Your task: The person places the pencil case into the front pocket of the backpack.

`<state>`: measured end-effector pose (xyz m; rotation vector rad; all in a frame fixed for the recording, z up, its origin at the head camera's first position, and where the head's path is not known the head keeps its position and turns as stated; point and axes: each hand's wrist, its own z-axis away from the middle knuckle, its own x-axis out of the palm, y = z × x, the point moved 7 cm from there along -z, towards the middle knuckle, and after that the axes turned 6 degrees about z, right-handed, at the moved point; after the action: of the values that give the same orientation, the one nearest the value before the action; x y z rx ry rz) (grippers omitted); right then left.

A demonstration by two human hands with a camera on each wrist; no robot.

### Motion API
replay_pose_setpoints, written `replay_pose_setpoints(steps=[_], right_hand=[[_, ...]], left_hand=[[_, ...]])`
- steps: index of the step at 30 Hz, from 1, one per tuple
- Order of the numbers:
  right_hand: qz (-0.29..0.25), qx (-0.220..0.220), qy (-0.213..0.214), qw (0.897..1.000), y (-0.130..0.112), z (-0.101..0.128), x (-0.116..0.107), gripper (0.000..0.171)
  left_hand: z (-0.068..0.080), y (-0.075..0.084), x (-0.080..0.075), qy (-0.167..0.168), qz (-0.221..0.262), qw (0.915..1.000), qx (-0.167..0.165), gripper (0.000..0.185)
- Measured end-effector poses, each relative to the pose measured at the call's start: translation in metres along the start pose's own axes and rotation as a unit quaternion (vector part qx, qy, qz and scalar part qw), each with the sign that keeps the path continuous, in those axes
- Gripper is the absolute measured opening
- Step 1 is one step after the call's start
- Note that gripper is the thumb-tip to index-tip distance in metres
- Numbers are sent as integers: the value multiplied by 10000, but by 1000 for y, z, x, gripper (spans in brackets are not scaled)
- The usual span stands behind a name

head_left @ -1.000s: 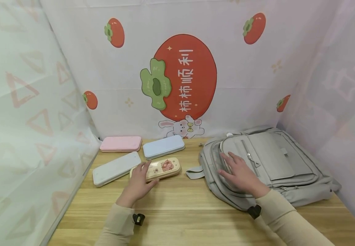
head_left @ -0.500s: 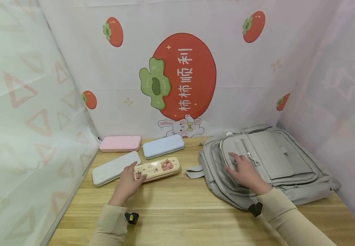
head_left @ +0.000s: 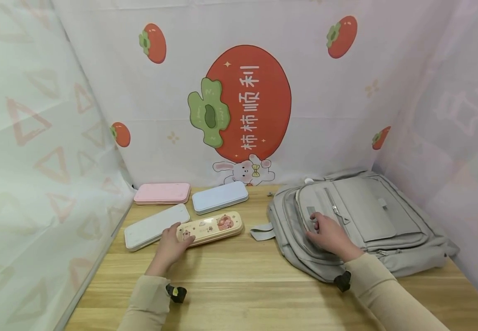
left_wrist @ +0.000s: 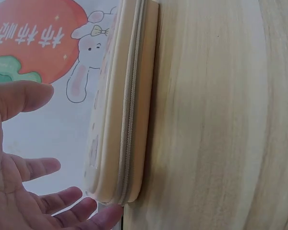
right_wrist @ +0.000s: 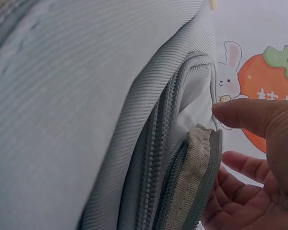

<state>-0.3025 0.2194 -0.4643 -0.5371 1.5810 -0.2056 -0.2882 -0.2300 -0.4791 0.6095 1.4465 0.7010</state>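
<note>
My left hand is at the left end of a cream pencil case with cartoon prints. In the left wrist view, its thumb and fingers are spread, a fingertip near the lower end of the zippered case; contact is unclear. My right hand is over the front compartment of a grey backpack lying on the table. In the right wrist view, the thumb is straight and the fingers bend loosely by an unzipped edge. A gap shows between thumb and fingers. Whether they touch the fabric is unclear.
Behind the cream case lie a pink case, a blue case and a white case. A grey strap sticks out from the backpack toward the cream case. Printed cloth surrounds the wooden table.
My left hand has drawn back leftward from over the cream case to its left end. My right hand's fingers have bent inward over the backpack. The cases stay in place.
</note>
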Motion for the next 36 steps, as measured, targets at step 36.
replay_pose_setpoints(steps=[36], right_hand=[[-3575,1001,-1428,9175,-4,14,31,6]], left_hand=[[-13,-28,6,-415,821,9948,-435,69]])
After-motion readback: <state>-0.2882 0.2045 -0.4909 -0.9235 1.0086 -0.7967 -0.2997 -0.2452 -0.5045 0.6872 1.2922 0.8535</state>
